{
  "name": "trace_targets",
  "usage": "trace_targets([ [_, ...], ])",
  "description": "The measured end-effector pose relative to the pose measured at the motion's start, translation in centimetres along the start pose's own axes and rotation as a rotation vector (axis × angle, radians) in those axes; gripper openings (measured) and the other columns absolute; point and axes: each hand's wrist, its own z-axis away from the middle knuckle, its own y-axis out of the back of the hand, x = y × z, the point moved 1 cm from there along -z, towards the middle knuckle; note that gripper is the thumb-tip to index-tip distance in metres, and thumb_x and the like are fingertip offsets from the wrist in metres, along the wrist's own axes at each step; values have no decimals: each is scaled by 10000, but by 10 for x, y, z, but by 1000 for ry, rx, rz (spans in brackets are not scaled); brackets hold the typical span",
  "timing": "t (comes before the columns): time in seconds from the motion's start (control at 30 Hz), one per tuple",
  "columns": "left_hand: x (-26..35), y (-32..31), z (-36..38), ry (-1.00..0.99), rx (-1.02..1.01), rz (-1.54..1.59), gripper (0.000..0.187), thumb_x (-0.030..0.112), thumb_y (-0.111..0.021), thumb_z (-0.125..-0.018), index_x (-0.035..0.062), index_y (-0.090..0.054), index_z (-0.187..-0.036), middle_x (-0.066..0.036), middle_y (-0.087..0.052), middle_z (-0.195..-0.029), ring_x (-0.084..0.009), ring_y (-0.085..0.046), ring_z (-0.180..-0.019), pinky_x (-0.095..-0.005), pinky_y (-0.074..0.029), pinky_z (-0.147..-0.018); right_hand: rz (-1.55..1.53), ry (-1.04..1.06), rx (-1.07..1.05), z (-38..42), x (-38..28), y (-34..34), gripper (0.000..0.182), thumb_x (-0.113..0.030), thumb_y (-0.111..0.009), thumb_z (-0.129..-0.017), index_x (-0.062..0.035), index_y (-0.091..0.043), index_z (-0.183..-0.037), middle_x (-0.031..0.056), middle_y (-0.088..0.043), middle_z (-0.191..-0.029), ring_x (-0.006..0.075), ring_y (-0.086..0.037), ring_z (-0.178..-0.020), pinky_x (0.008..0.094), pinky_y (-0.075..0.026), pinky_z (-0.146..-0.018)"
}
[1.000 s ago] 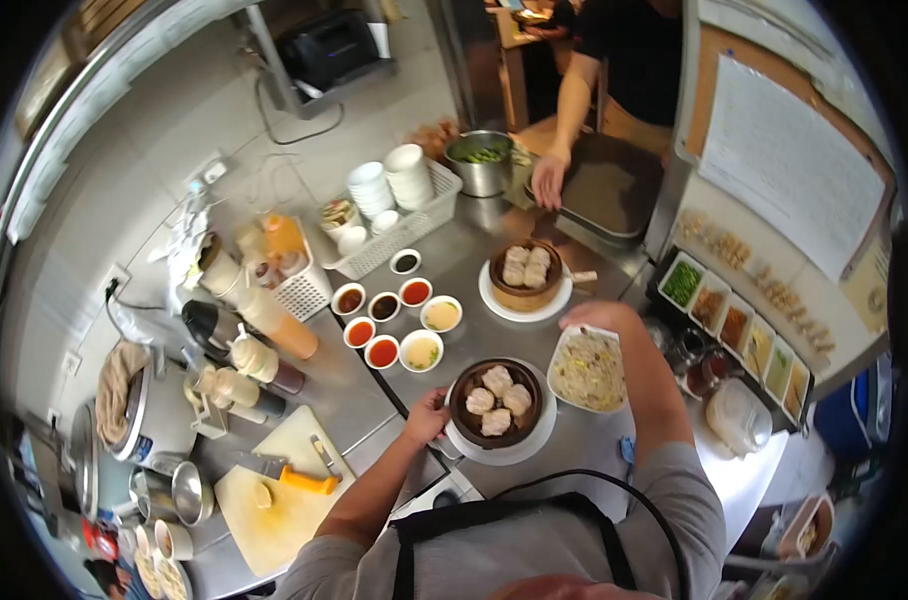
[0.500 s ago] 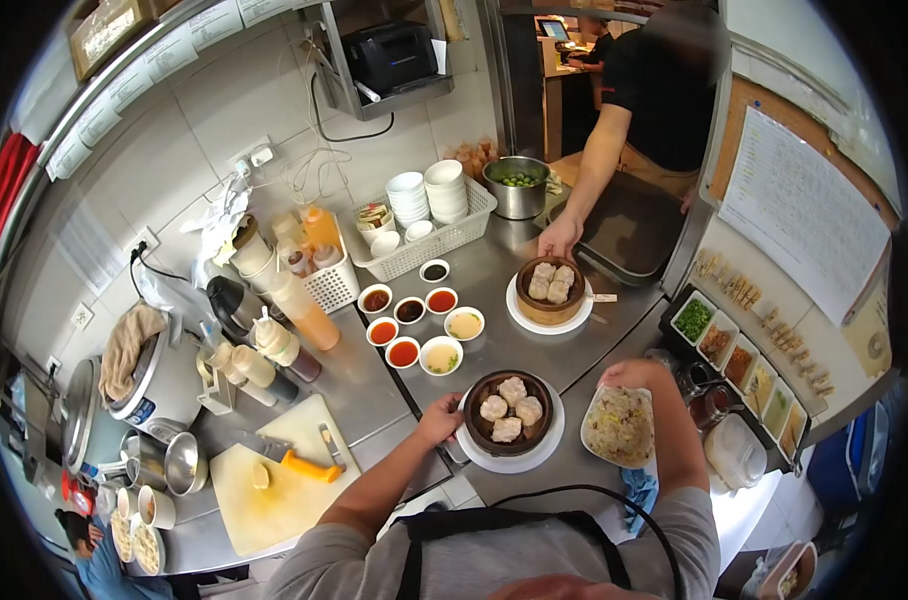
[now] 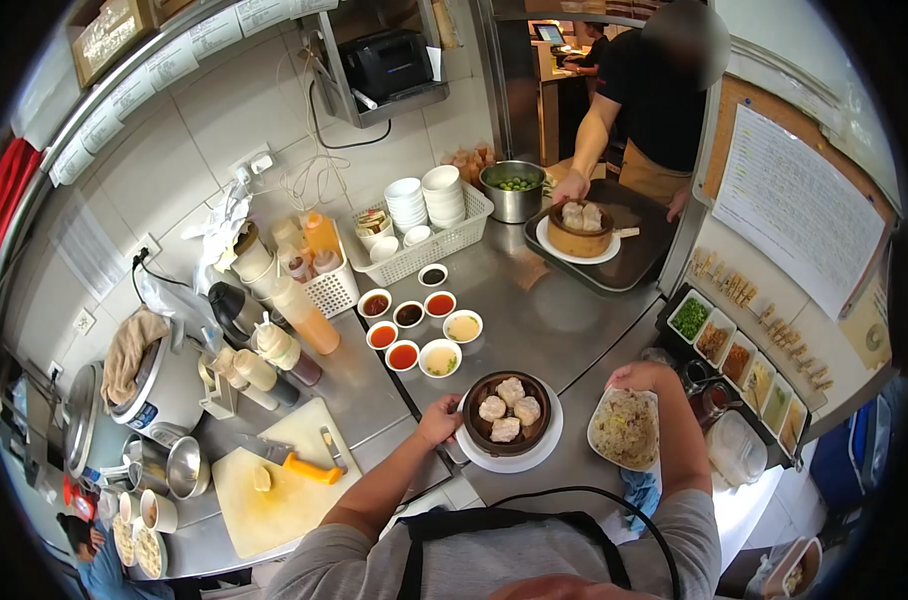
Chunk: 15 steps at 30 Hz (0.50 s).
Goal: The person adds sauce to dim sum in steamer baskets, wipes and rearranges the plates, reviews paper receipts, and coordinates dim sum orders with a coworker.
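My left hand (image 3: 440, 419) grips the left rim of a white plate (image 3: 509, 461) that carries a dark steamer basket with several dumplings (image 3: 507, 413). My right hand (image 3: 639, 379) holds the far edge of a white dish of fried rice (image 3: 625, 430), just right of the steamer. Both stand on the steel counter (image 3: 534, 320) in front of me. Across the counter a person in a black shirt has a hand (image 3: 572, 187) on a second steamer basket of dumplings (image 3: 580, 226), which sits on a plate on a dark tray (image 3: 629, 255).
Several small sauce bowls (image 3: 414, 332) stand just beyond my left hand. A white basket of stacked bowls (image 3: 424, 215), a steel pot of greens (image 3: 514, 190), squeeze bottles (image 3: 294, 300), a cutting board with a knife (image 3: 284, 470) and a garnish rack (image 3: 749, 360) surround the counter.
The other person lifted the second steamer basket off the counter and set it on the dark tray. My hands and my two dishes have barely moved.
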Motion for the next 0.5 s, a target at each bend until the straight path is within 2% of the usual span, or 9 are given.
trace_targets([
  [0.07, -1, 1, 0, -2, -11, -14, 351, 49, -465, -729, 21, -464, -1079, -54, -556, -708, -82, -486, -445, -205, -408, -362, 1, -17, 12, 4, -8, 1, 240, -251, -486, -802, -144, -583, -993, 21, -592, -919, 124, -519, -871, 265, -393, -792],
  [0.27, -6, 1, -4, -5, -10, -11, 350, 68, -486, -734, 24, -463, -1081, -58, -566, -726, -81, -478, -430, -201, -401, -357, 5, -10, 8, 0, -4, 1, 226, -226, -487, -802, -133, -587, -982, 5, -591, -893, 106, -516, -850, 253, -397, -781],
  [0.5, -12, 1, -6, -14, -9, 21, 349, 34, -470, -719, 42, -474, -1068, -41, -554, -694, -73, -467, -426, -193, -392, -346, 21, 9, -1, -3, 1, 1, 221, -217, -479, -808, -129, -586, -980, 0, -589, -900, 104, -510, -861, 253, -392, -788],
])
